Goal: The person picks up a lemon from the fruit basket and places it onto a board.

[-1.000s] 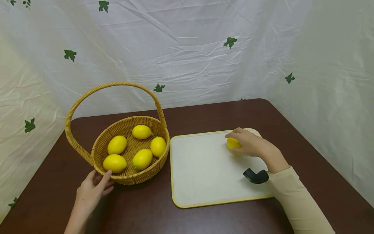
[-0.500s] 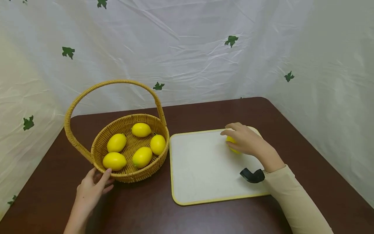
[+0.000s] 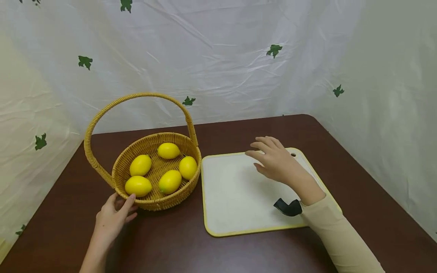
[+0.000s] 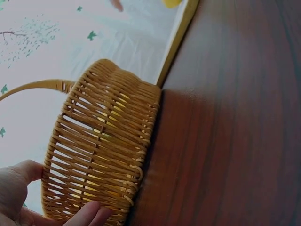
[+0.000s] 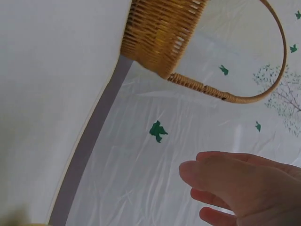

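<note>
A round wicker basket (image 3: 155, 204) with a tall hoop handle holds several yellow lemons (image 3: 170, 182) at the left. My left hand (image 3: 112, 218) holds its near left rim, the thumb at the edge and the fingers against the outer wall; in the left wrist view, the thumb and fingertips (image 4: 89, 213) meet the weave. Over the white cutting board (image 3: 232, 197), my right hand (image 3: 276, 163) is raised with fingers spread and nothing in them. One more lemon (image 4: 172, 2) shows at the board in the left wrist view; the right hand and wrist hide it in the head view.
The yellow-edged board lies flat just right of the basket on a dark brown table (image 3: 164, 242). A curved black piece (image 3: 288, 207) sits at the right wrist. White cloth (image 3: 222, 64) with green leaf shapes hangs behind the table and at both sides.
The right hand has let go of the lemon on the board, spread its fingers and moved up and left. The left hand has stayed at the basket rim.
</note>
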The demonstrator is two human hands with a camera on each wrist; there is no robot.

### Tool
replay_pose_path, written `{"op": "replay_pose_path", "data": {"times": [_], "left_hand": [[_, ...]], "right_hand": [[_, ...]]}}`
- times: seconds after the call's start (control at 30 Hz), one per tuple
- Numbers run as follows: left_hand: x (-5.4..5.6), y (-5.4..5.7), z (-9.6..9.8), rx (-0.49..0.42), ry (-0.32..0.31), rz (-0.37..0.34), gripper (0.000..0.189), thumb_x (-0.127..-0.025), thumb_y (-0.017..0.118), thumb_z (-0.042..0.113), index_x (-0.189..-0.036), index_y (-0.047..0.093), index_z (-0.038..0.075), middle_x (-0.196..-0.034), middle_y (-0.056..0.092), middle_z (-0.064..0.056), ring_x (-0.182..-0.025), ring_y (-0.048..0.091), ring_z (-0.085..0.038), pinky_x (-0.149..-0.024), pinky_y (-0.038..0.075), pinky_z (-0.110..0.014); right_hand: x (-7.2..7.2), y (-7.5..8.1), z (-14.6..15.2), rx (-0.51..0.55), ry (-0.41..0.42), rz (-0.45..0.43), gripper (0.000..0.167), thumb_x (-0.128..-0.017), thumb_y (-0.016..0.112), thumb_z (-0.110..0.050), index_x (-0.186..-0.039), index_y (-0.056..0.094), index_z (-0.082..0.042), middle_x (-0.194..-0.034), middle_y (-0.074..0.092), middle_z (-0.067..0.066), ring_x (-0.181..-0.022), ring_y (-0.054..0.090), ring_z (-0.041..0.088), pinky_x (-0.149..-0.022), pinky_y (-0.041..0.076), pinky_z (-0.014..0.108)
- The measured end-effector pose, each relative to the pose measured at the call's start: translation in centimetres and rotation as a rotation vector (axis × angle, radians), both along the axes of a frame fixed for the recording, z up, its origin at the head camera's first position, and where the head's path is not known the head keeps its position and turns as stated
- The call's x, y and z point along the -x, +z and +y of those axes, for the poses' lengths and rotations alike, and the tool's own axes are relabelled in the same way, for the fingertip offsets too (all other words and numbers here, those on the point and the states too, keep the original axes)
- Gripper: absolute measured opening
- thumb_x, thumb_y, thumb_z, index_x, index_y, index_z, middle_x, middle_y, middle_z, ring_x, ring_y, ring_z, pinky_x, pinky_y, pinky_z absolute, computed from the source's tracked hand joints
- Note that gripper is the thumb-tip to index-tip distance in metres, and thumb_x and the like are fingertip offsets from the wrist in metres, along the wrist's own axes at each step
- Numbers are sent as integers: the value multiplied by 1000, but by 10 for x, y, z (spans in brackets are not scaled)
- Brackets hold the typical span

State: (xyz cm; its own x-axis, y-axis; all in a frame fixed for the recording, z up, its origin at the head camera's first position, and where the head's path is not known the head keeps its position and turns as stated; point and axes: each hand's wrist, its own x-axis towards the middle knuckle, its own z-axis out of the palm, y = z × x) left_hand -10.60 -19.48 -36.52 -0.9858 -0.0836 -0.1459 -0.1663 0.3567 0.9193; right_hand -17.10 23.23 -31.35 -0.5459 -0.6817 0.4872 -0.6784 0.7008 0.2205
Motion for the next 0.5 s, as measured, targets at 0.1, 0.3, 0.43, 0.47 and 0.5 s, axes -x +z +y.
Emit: {"op": "replay_pose_path", "data": {"times": [0.1,0.3,0.43,0.47,0.5], "left_hand": [[0,-1,0,4,4,-3,80,-91,50,46,-144,15,-2,-130,41,-31,-103,59,-30,-75,55,-27],[0,-4,-1,-1,7,21,79,-91,50,45,-144,14,-3,-128,43,-31,-104,58,-33,-75,55,-28],[0,-4,0,-1,10,26,79,-91,51,45,-144,15,-3,-127,44,-31,-105,58,-34,-75,55,-29],[0,-4,0,-3,11,26,79,-91,51,45,-144,15,-3,-127,44,-30,-105,57,-34,-75,55,-29],[0,-3,0,-3,13,25,79,-91,51,45,-143,16,-2,-127,44,-30,-105,57,-33,-75,55,-28]], "right_hand": [[-3,4,-11,-8,12,11,39,-69,77,-7,-107,64,-10,-110,59,14,-115,46,35,-99,34,48],[0,17,-40,-66,43,19,42,-69,78,-9,-109,65,-13,-114,59,12,-117,44,33,-101,33,46],[6,28,-70,-127,74,16,40,-73,76,-10,-111,65,-15,-118,57,11,-119,43,31,-103,32,43],[7,31,-78,-141,84,16,39,-74,75,-10,-111,65,-15,-118,57,10,-119,43,30,-103,32,42],[9,33,-86,-155,95,18,37,-75,74,-10,-111,65,-15,-118,57,10,-119,43,30,-104,32,42]]}}
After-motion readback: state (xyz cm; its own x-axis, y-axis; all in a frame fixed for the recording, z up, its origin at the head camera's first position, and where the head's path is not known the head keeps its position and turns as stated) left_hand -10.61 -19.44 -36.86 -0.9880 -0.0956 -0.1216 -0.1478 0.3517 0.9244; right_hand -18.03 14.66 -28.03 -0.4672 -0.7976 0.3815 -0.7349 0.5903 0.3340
